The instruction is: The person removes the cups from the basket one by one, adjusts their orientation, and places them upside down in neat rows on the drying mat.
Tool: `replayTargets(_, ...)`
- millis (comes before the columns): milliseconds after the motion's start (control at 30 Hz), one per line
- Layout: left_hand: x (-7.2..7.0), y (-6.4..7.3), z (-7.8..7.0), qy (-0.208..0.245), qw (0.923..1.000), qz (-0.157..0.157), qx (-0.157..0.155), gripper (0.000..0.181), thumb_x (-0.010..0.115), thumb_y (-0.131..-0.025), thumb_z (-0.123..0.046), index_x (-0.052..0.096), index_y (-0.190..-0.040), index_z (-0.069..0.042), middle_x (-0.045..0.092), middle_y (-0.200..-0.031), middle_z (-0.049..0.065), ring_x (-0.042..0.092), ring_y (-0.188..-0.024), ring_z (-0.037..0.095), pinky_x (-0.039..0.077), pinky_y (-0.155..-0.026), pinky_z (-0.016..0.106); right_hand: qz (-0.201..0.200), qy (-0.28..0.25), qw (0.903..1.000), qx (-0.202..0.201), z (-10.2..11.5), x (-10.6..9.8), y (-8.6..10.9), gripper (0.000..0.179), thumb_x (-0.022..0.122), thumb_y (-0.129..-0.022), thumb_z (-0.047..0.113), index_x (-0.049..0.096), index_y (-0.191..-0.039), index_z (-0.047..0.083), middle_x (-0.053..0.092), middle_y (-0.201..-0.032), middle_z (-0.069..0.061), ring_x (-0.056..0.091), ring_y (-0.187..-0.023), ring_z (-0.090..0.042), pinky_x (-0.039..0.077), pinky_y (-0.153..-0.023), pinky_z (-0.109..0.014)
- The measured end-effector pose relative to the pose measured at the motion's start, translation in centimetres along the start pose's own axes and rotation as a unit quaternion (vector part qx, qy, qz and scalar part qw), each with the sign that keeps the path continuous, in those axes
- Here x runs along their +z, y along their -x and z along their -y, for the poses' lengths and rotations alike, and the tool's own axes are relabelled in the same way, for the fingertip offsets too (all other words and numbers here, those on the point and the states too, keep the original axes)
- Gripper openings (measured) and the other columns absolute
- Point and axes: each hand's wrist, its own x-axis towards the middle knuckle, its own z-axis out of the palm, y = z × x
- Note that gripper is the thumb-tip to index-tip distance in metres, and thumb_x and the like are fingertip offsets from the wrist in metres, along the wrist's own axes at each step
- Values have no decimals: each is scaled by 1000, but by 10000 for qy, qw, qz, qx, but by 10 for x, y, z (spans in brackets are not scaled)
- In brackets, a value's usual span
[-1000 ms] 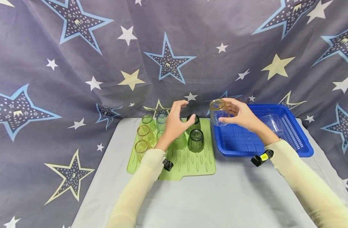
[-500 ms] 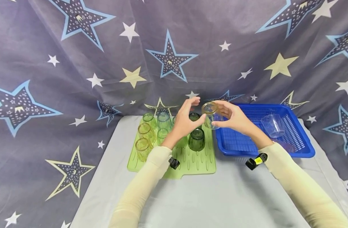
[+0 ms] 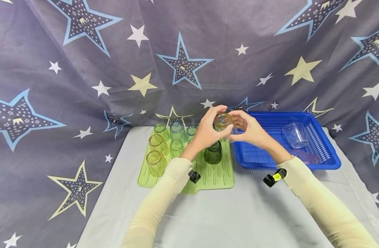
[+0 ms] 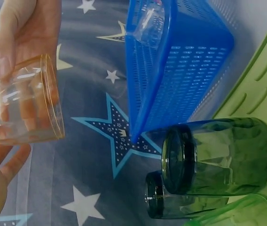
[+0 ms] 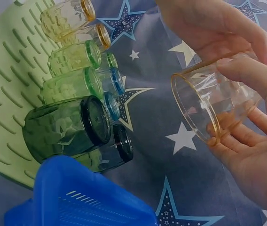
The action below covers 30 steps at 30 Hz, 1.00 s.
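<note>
An amber-tinted drinking glass [image 3: 223, 120] is up in the air above the back right of the green drying mat [image 3: 215, 182]. My right hand [image 3: 253, 131] holds it from the right, its thumb [image 5: 246, 70] along one side and its fingers beneath in the right wrist view. My left hand [image 3: 205, 132] curves round it from the left, with the thumb at the near side and the fingers at the far side. Just below stands a dark green glass [image 3: 213, 153]; another dark glass [image 4: 159, 195] beside it shows in the left wrist view.
Several yellow, green and blue glasses stand on the mat's left and middle, including a yellow glass [image 3: 156, 163] and a blue glass [image 3: 177, 130]. At the right, a blue basket [image 3: 248, 162] holds a clear glass [image 3: 296, 135] and a pinkish glass [image 3: 305, 156]. A star-patterned cloth hangs behind.
The right hand has carried the amber glass leftward from over the basket to the mat's right part. The left hand has moved right to meet it and now grips it too.
</note>
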Motion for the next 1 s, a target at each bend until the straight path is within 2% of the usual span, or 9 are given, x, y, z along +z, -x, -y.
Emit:
replayTargets(100, 2, -1, -1, -53, 10000, -9, -45, 60, 78, -86, -26, 55, -140, -11, 60, -134, 7, 58, -124, 18, 49, -105, 30, 14, -109, 9999, -20, 1, 3, 0, 70, 74, -82, -10, 43, -144, -2, 55, -139, -25, 58, -120, -1, 47, -103, -16)
replayTargets(300, 5, -2, -1, -231, 9997, -37, -51, 58, 78, -86, -28, 57, -137, -12, 61, -133, 6, 59, -121, 17, 49, -105, 29, 33, -250, 9996, -118, 3, 8, -1, 69, 73, -80, -13, 44, -143, -4, 54, -141, -25, 58, -122, -1, 47, -105, -18)
replayTargets(600, 5, 1, 1, -436, 9987, -171, -197, 53, 76, -88, -29, 59, -135, -12, 62, -127, 4, 62, -112, 16, 55, -95, 33, 15, -158, 9998, -144, 3, 12, -4, 69, 75, -80, -11, 46, -142, -3, 55, -141, -24, 58, -123, -1, 46, -106, -19)
replayTargets(833, 6, 2, -1, -515, 9976, -226, -391, 51, 74, -89, -30, 59, -134, -14, 63, -124, 3, 64, -103, 15, 55, -86, 26, 25, -186, 9998, -102, 2, 13, -5, 71, 75, -79, -13, 44, -143, -5, 54, -142, -25, 58, -121, 0, 46, -105, -17)
replayTargets(1000, 6, 3, -2, -483, 9978, -205, -403, 46, 74, -89, -28, 60, -131, -15, 63, -122, 3, 63, -103, 13, 55, -86, 25, 95, -147, 9998, -39, 2, 13, -5, 72, 75, -80, -12, 43, -144, -5, 52, -144, -26, 57, -121, 2, 46, -104, -16)
